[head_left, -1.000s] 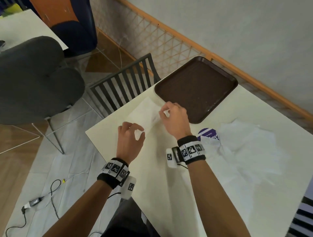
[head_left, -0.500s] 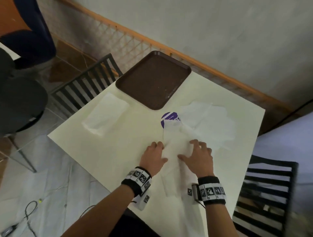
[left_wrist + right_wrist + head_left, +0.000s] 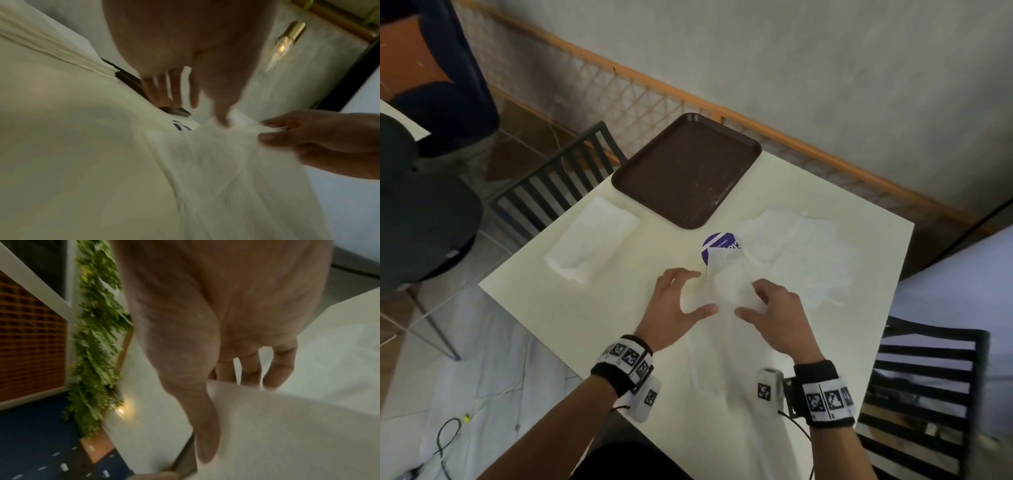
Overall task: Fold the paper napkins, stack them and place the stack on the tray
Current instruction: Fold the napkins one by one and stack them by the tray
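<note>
A brown tray (image 3: pixel 688 171) lies at the table's far side with nothing on it. Left of it rests a folded white napkin (image 3: pixel 592 240). A loose heap of unfolded napkins (image 3: pixel 801 253) spreads right of the tray. One napkin (image 3: pixel 722 298) from that heap lies under both hands. My left hand (image 3: pixel 698 291) rests on the napkin's left part with spread fingertips and thumb. My right hand (image 3: pixel 750 298) pinches the napkin's raised edge, seen between its fingers (image 3: pixel 267 138) in the left wrist view. The right wrist view shows the napkin (image 3: pixel 287 426) standing up against the thumb (image 3: pixel 205 434).
A purple round sticker (image 3: pixel 717 245) on the cream table (image 3: pixel 585 325) is partly covered by the napkin. Black slatted chairs stand at the far left (image 3: pixel 558 185) and at the right (image 3: pixel 928 394). A wall with an orange rail (image 3: pixel 825 150) runs behind the table.
Both hands left the folded napkin on the left and moved right to the loose heap. Since half a second ago the flat hands have arched and the right one has lifted an edge.
</note>
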Action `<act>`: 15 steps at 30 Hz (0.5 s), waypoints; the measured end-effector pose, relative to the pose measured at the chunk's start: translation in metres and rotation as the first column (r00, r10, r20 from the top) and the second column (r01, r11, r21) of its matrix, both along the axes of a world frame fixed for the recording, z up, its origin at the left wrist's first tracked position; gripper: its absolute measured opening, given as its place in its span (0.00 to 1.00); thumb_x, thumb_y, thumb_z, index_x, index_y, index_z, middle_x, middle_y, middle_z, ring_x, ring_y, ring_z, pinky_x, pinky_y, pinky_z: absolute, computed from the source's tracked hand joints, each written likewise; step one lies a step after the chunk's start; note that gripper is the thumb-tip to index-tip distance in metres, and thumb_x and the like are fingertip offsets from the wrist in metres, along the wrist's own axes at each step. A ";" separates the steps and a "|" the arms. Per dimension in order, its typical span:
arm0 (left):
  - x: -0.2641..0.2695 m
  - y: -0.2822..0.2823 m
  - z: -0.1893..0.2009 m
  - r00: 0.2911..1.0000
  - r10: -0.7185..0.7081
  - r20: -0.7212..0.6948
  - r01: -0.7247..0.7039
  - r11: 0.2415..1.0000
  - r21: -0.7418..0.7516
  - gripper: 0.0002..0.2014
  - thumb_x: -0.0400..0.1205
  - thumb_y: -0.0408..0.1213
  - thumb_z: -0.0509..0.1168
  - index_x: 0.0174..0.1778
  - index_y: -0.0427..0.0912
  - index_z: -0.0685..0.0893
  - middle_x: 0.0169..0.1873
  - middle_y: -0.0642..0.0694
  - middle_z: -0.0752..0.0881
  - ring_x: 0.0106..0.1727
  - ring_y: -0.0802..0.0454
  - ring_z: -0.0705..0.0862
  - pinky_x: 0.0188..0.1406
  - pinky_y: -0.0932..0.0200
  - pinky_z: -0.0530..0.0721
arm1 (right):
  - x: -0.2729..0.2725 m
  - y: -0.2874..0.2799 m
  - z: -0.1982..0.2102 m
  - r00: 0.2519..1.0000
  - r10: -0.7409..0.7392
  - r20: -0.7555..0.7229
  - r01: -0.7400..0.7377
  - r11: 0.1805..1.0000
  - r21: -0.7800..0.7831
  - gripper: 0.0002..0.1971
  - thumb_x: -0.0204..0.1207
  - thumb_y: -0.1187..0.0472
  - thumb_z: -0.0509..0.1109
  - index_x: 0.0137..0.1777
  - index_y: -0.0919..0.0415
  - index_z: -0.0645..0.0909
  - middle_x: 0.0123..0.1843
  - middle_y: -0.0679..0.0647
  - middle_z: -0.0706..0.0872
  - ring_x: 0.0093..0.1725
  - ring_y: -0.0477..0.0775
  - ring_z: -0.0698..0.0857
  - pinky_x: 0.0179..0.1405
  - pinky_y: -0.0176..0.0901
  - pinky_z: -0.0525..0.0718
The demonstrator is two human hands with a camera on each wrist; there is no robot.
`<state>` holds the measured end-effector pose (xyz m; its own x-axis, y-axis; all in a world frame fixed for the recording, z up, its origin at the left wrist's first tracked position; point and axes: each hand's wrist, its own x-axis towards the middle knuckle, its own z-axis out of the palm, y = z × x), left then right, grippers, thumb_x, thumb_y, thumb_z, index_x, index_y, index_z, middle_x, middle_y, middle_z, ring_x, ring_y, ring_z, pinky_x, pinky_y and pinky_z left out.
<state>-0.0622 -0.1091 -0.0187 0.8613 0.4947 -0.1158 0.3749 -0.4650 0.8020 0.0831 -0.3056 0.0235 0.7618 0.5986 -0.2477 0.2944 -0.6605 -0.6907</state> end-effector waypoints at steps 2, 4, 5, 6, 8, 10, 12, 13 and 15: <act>0.004 0.002 0.020 0.998 -0.034 0.047 0.046 0.961 -0.274 0.50 0.67 0.67 0.83 0.85 0.63 0.70 0.80 0.61 0.73 0.81 0.61 0.70 0.79 0.62 0.71 | -0.003 0.008 0.035 0.987 0.158 0.025 -0.160 0.980 0.117 0.12 0.76 0.52 0.87 0.47 0.46 0.84 0.39 0.43 0.86 0.40 0.47 0.81 0.41 0.37 0.77; 0.008 0.007 0.038 0.992 -0.068 0.102 0.106 0.894 -0.436 0.52 0.66 0.53 0.89 0.85 0.65 0.69 0.78 0.58 0.80 0.79 0.61 0.77 0.75 0.63 0.78 | -0.003 0.014 0.069 0.970 0.238 0.044 -0.242 0.936 0.255 0.16 0.79 0.54 0.86 0.42 0.47 0.79 0.37 0.43 0.81 0.38 0.48 0.76 0.41 0.39 0.75; 0.010 0.010 0.046 0.990 -0.062 0.130 0.120 0.857 -0.502 0.51 0.67 0.44 0.91 0.84 0.65 0.72 0.73 0.53 0.85 0.74 0.57 0.84 0.71 0.59 0.84 | -0.002 0.016 0.082 0.970 0.241 0.030 -0.238 0.916 0.323 0.16 0.80 0.56 0.86 0.41 0.50 0.78 0.38 0.47 0.81 0.38 0.52 0.77 0.41 0.44 0.77; 0.010 0.014 0.054 0.987 -0.038 0.153 0.118 0.826 -0.551 0.47 0.68 0.36 0.90 0.81 0.62 0.77 0.67 0.47 0.89 0.70 0.51 0.88 0.68 0.51 0.89 | 0.000 0.016 0.096 0.974 0.227 0.001 -0.209 0.896 0.390 0.14 0.81 0.58 0.85 0.42 0.53 0.80 0.39 0.50 0.83 0.39 0.55 0.80 0.41 0.48 0.79; 0.009 0.021 0.068 0.979 0.063 0.193 0.067 0.797 -0.600 0.35 0.69 0.29 0.89 0.72 0.50 0.88 0.61 0.37 0.92 0.64 0.41 0.92 0.66 0.39 0.91 | 0.005 0.014 0.112 0.983 0.164 -0.076 -0.101 0.846 0.524 0.08 0.82 0.62 0.83 0.47 0.60 0.85 0.43 0.53 0.90 0.42 0.51 0.86 0.42 0.46 0.85; 0.007 0.025 0.075 0.956 0.167 0.240 0.031 0.758 -0.652 0.22 0.72 0.28 0.86 0.63 0.37 0.92 0.59 0.32 0.93 0.62 0.37 0.92 0.66 0.35 0.90 | 0.010 0.010 0.115 0.986 0.080 -0.146 0.023 0.802 0.597 0.07 0.83 0.63 0.82 0.56 0.63 0.87 0.51 0.55 0.94 0.49 0.56 0.92 0.47 0.49 0.90; 0.007 0.027 0.079 0.933 0.249 0.261 0.012 0.702 -0.713 0.17 0.78 0.26 0.80 0.63 0.30 0.91 0.60 0.33 0.93 0.63 0.35 0.93 0.65 0.37 0.90 | 0.015 0.009 0.103 0.981 0.010 -0.196 0.114 0.783 0.611 0.10 0.84 0.62 0.81 0.62 0.63 0.88 0.57 0.56 0.95 0.56 0.60 0.94 0.53 0.55 0.93; 0.007 0.029 0.081 0.926 0.268 0.266 0.013 0.680 -0.733 0.17 0.80 0.26 0.78 0.65 0.31 0.90 0.62 0.34 0.93 0.64 0.35 0.92 0.66 0.37 0.90 | 0.016 0.009 0.092 0.975 -0.010 -0.222 0.145 0.785 0.602 0.11 0.85 0.63 0.80 0.64 0.61 0.89 0.59 0.54 0.96 0.59 0.60 0.94 0.56 0.56 0.94; 0.008 0.034 0.083 0.926 0.262 0.271 0.012 0.699 -0.715 0.17 0.84 0.29 0.76 0.69 0.35 0.90 0.64 0.37 0.93 0.66 0.36 0.92 0.66 0.38 0.90 | 0.018 0.008 0.070 0.964 -0.014 -0.265 0.169 0.802 0.573 0.13 0.84 0.66 0.81 0.67 0.59 0.91 0.61 0.53 0.97 0.61 0.59 0.95 0.61 0.58 0.94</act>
